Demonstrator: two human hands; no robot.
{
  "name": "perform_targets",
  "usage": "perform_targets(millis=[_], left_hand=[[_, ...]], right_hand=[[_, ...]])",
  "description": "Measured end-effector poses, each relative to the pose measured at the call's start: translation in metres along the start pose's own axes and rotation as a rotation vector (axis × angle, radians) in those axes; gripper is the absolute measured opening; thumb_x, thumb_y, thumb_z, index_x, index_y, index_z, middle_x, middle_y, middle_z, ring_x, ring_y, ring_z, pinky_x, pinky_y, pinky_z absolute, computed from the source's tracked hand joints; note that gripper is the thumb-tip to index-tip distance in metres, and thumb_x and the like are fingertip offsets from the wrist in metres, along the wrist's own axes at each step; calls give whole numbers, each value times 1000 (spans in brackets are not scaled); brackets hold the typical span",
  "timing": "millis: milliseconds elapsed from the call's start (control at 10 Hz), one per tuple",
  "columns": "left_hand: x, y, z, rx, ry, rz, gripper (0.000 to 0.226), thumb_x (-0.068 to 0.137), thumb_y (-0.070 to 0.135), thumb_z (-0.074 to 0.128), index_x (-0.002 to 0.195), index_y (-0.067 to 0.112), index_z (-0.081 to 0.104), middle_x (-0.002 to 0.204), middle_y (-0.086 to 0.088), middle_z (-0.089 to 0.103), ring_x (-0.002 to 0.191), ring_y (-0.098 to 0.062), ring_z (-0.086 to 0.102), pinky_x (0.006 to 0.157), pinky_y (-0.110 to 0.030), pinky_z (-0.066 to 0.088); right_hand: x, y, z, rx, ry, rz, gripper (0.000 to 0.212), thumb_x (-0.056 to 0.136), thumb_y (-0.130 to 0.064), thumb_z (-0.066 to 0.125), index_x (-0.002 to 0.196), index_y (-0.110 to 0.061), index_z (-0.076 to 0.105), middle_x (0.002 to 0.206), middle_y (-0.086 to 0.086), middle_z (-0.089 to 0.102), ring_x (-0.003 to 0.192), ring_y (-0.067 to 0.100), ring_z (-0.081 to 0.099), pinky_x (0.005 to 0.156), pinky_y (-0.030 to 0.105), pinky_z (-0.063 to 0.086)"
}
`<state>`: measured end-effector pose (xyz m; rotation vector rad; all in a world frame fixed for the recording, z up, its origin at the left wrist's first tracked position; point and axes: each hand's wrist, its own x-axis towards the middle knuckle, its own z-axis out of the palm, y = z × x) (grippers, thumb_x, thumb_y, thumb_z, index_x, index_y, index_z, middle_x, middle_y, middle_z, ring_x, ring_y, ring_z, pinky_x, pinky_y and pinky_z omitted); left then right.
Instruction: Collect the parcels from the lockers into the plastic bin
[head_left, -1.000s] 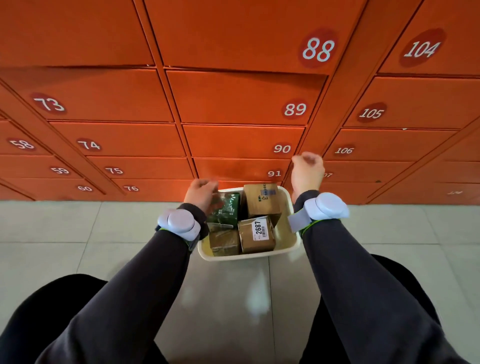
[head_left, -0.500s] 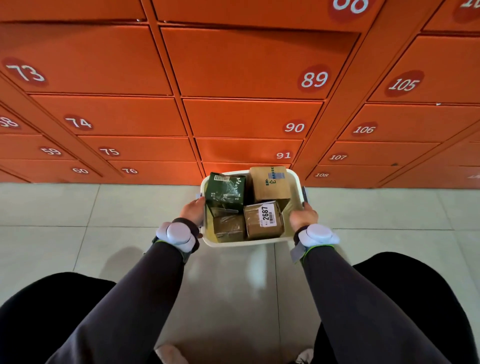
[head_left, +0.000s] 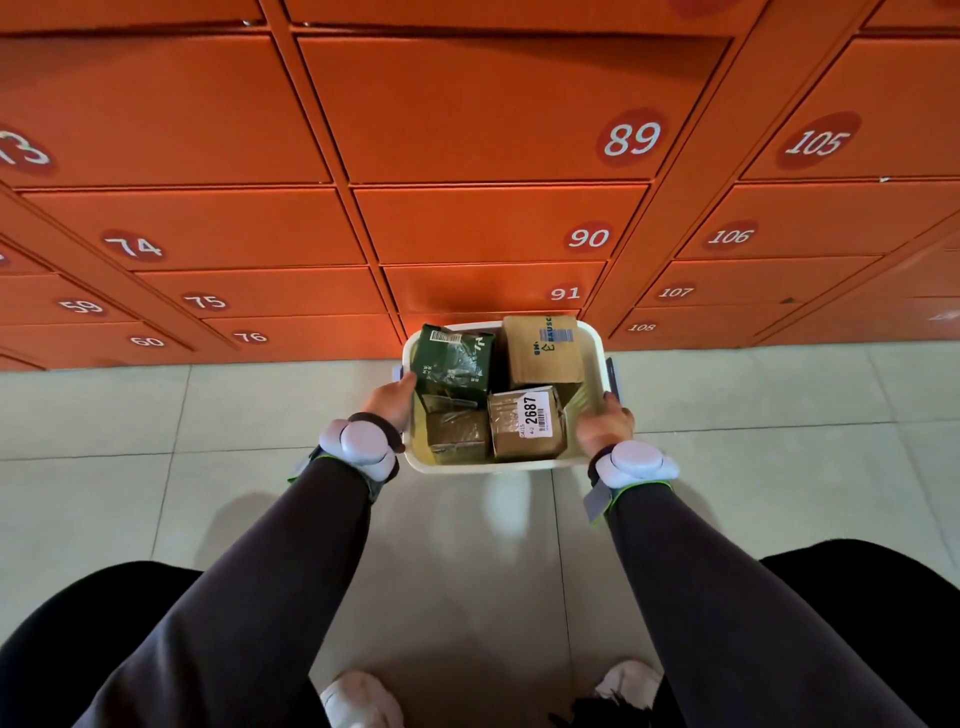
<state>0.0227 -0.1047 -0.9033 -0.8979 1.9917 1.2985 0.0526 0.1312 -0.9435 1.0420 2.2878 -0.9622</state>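
A white plastic bin (head_left: 594, 364) sits in front of me with several parcels inside. A green box (head_left: 456, 361) lies at its far left and a brown carton (head_left: 544, 351) at its far right. A taped brown box labelled 2687 (head_left: 525, 422) is at the near right, and a smaller brown box (head_left: 457, 431) at the near left. My left hand (head_left: 390, 399) grips the bin's left rim. My right hand (head_left: 605, 426) grips the right rim. All orange locker doors (head_left: 498, 223) in view are closed.
The wall of numbered orange lockers fills the upper half of the view, reaching down to the pale tiled floor (head_left: 156, 467). My shoes (head_left: 358, 696) show at the bottom edge between my dark-clad legs.
Both hands came down from the locker fronts and took hold of the bin's two sides. The view has tilted downward, and the bin appears lifted nearer to me.
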Motion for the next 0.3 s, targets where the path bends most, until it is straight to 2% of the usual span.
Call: perform_targets(millis=[100,200,300], left_hand=[[-14,3,-2,63,-28,19,41,96,32,38,115,0,57,121,-25,57,91,-26,48,98,-42,44],[-42,10,-4,104,-38,22,43,96,31,42,129,5,51,136,-21,51,95,-18,42,97,-40,43],[-78,26,-14,140,-61,36,44,96,32,42,131,7,49,138,-19,48,96,-16,39,94,-37,42]], right_hand=[[-12,0,-6,-67,-82,16,40,96,-14,37,135,-7,42,143,16,41,133,32,37,110,36,25],[-36,-6,-18,-129,-168,38,42,94,-16,42,136,-8,43,146,14,41,133,31,41,109,34,29],[-60,-11,-40,-119,-262,43,50,91,-22,50,140,-13,40,149,9,39,135,28,40,113,33,29]])
